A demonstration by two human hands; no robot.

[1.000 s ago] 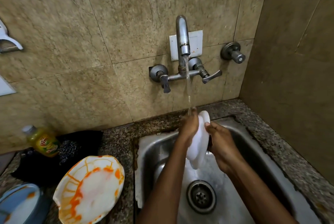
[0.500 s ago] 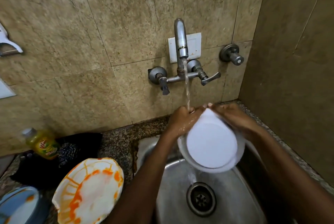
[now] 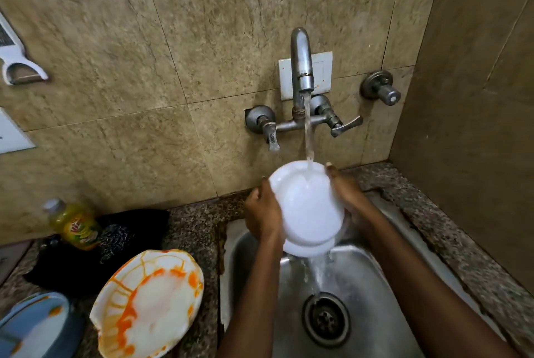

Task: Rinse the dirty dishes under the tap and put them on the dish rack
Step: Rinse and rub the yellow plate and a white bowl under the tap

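White plate, round and glossy, gripped at its rim by left hand and right hand fingers, under tap stream.

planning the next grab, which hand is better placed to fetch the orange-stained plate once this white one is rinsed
Left. The left hand holds the white plate on the side nearer the counter, where the orange-stained plate lies; the right hand would likely have to cross over.
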